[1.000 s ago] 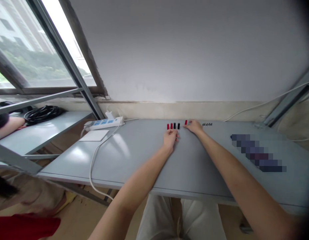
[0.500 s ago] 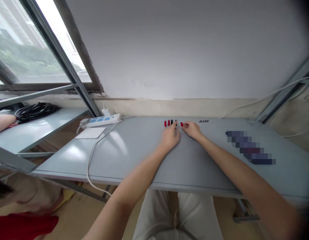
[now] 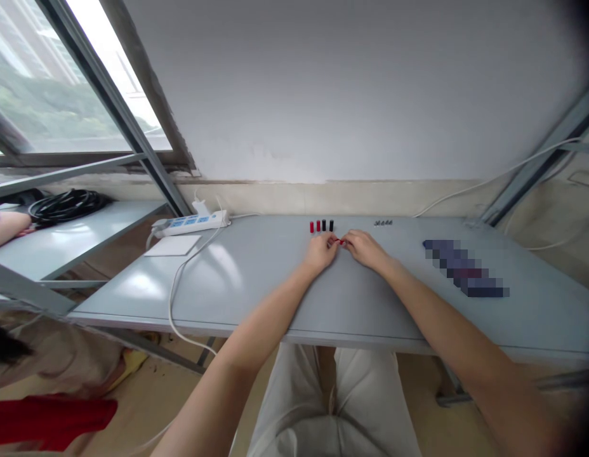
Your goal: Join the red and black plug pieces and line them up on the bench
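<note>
Fingertips of your left hand and right hand are meeting, both pinching one red piece over the grey table. Red and black caps are standing in a row at its 11 o'clock. Markings on the power strip, at 10 o'clock, are showing too small to read.

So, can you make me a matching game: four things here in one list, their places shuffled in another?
Things:
1 power strip
2 coiled black cable
3 small red piece
4 white sheet

Places:
A pinched between left hand and right hand
B on the side shelf
C along the table's far edge
D flat on the table, just this side of the power strip

Pairs: 1-C, 2-B, 3-A, 4-D
</note>
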`<move>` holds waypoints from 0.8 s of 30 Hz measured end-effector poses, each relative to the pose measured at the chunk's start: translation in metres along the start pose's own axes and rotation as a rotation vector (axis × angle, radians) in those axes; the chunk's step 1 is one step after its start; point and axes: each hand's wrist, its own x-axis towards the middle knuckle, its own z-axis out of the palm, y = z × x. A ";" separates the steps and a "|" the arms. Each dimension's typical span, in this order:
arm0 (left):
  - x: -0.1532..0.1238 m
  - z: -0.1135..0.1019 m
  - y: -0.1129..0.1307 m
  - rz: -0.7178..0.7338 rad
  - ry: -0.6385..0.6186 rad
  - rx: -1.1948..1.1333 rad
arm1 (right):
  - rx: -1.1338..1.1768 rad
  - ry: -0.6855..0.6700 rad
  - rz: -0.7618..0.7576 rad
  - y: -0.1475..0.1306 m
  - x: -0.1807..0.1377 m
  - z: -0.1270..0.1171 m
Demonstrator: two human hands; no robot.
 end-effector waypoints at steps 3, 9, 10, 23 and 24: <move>0.002 0.000 -0.001 -0.037 0.051 -0.036 | 0.032 0.007 0.013 -0.001 -0.001 -0.005; 0.007 0.000 -0.001 -0.146 0.170 -0.194 | -0.067 0.028 0.220 0.004 -0.005 -0.007; 0.007 -0.001 0.000 -0.162 0.180 -0.230 | -0.093 0.027 0.247 0.005 -0.005 -0.006; 0.004 0.002 0.006 -0.165 0.072 -0.392 | -0.153 0.041 0.297 -0.003 -0.006 -0.005; 0.004 0.002 0.005 -0.163 0.079 -0.387 | -0.150 0.041 0.294 -0.004 -0.005 -0.005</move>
